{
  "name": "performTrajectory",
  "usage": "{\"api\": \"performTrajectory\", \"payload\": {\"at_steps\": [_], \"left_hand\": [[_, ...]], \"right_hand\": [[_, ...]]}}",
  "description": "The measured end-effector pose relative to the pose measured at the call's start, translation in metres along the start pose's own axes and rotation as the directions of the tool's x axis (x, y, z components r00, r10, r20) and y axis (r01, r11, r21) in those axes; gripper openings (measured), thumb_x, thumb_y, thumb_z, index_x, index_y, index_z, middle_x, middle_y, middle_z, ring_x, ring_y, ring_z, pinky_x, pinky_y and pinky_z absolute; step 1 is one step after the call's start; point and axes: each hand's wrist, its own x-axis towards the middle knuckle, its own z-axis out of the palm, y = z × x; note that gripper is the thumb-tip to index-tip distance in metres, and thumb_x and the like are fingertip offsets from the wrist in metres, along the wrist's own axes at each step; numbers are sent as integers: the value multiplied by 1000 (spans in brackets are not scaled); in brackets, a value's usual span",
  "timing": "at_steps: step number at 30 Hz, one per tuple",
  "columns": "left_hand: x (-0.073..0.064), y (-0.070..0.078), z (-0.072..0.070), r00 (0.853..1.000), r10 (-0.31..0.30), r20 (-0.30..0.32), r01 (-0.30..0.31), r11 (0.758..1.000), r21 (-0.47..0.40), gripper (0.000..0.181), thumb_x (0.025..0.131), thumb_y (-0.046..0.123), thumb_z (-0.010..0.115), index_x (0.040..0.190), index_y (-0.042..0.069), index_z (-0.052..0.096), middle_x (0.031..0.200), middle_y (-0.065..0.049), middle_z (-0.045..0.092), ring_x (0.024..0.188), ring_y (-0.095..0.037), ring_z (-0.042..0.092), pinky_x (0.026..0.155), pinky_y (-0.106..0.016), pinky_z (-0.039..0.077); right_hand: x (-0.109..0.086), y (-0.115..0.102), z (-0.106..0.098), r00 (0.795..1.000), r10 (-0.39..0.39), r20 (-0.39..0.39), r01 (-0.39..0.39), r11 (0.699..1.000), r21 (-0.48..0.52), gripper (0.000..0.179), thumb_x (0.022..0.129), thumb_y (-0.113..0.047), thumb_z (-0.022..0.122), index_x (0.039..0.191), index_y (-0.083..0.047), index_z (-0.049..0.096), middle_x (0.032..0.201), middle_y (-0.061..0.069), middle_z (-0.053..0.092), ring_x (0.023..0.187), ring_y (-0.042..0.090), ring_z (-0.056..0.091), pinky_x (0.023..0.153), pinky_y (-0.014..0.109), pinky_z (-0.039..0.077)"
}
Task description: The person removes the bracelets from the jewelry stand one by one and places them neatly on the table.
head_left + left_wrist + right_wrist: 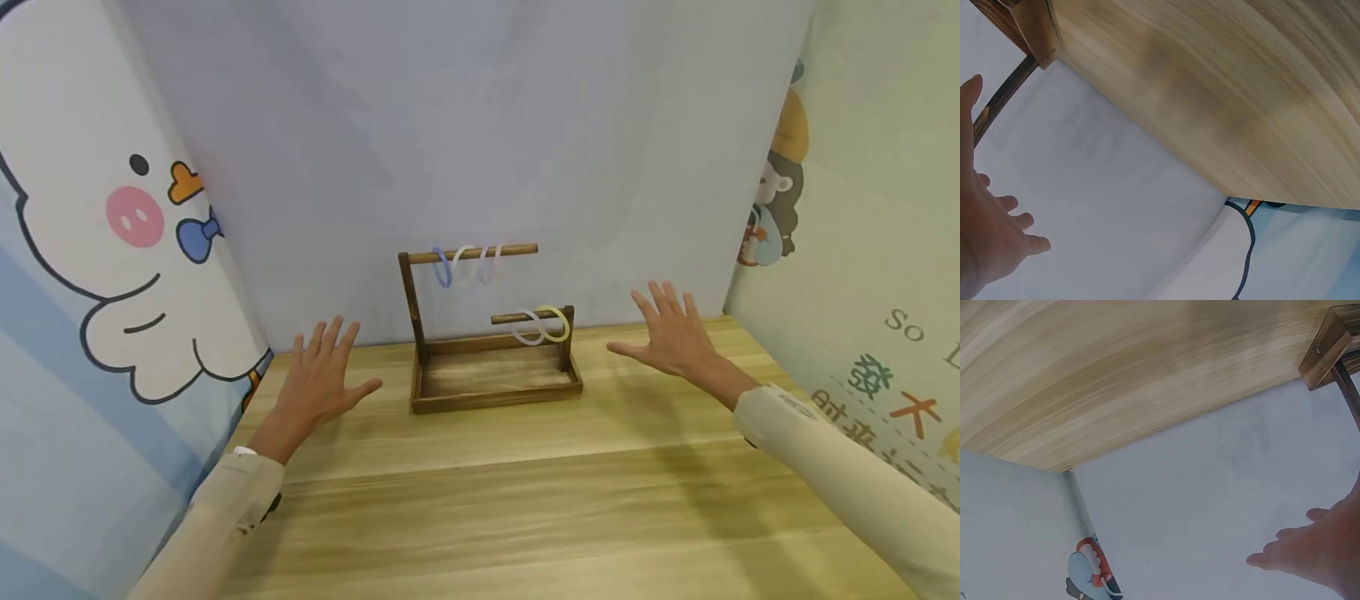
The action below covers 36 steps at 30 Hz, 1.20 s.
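Note:
A dark wooden rack [497,402] with a shallow tray base and two horizontal bars stands near the back of the table. From its taller left bar hang a blue ring [442,267], a white ring [456,265] and pale lilac and pinkish rings beside them. The lower right bar carries a yellow ring [563,313] and a pale lavender ring [528,340]. My left hand [315,379] is held over the table left of the rack, fingers spread, holding nothing. To the rack's right, my right hand [673,340] is likewise spread and holds nothing.
The light wooden table [450,517] meets a plain pale curtain [480,125] behind the rack. A cartoon-printed cloth [67,225] borders the left side, and a pale green printed panel [870,275] borders the right.

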Motion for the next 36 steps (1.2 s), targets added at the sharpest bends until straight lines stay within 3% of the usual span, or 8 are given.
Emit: {"api": "performTrajectory", "payload": {"at_steps": [7,16,21,26,36], "left_hand": [[12,7,-2,1000,17,5,-17,1000,4,103,94,57,70,165,5,17,168,-26,22,152,-50,22,118,-73,18],[29,12,1,997,59,-50,-62,995,-75,98,96,45,73,165,3,17,164,-29,28,146,-52,31,116,-71,26],[37,15,-1,998,45,-52,-50,994,-102,98,98,43,72,165,3,13,163,-30,28,145,-51,32,116,-69,28],[49,18,-3,995,53,-82,-63,990,-129,96,98,39,72,165,0,15,161,-32,31,143,-51,36,116,-64,32],[70,24,-8,997,23,-70,-38,974,-224,98,98,36,74,167,6,11,161,-33,31,144,-50,36,117,-62,33]], "right_hand": [[11,-11,-5,1000,-20,-15,20,1000,-4,100,93,-65,66,162,-2,30,164,31,25,153,51,18,120,71,11],[25,-31,-8,993,-82,-83,85,996,33,90,98,-54,67,158,4,35,158,32,38,146,50,34,119,66,24],[33,-42,-6,987,-115,-112,123,990,71,87,98,-49,70,157,6,36,156,30,41,144,49,39,118,62,32],[40,-55,-8,989,-100,-110,115,984,139,84,99,-44,70,157,5,35,157,29,41,144,47,40,114,62,37],[54,-78,-7,989,-99,-112,122,968,221,77,101,-42,68,157,2,39,153,27,48,137,44,50,106,59,47]]}}
